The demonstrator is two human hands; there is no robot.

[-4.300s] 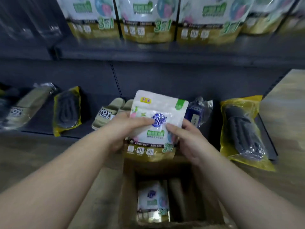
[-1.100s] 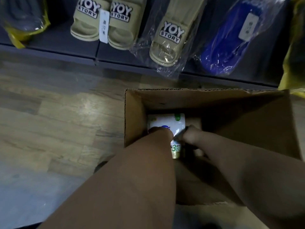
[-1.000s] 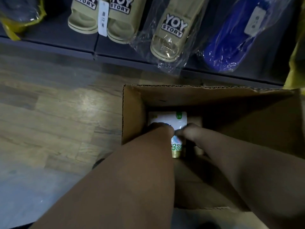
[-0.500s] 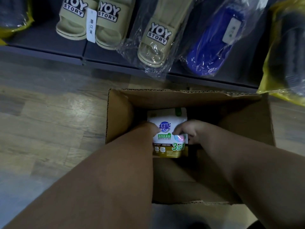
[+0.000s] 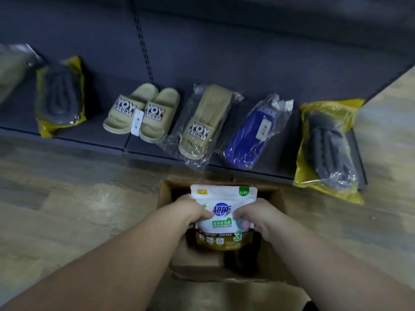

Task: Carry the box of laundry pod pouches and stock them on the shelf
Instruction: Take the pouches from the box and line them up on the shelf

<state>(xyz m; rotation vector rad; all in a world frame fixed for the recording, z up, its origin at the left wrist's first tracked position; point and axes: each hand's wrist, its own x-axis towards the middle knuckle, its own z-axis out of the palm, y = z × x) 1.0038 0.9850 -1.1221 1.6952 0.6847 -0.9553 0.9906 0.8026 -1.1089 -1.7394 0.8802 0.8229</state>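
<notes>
Two hands, the left hand [image 5: 192, 211] and right hand [image 5: 254, 217], gripped one laundry pod pouch [image 5: 223, 217] by its sides, upright over the open cardboard box [image 5: 165, 194] on the wood floor [image 5: 67, 209]. The pouch bore "超能" and "3". Beyond, the low shelf [image 5: 94, 133] held "YOY STORY" slippers [image 5: 143, 113] and bagged blue slippers [image 5: 251, 140].

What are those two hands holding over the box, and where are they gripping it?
A laundry pod pouch: the left hand grips its left edge, the right hand its right edge, around mid-height.
</notes>
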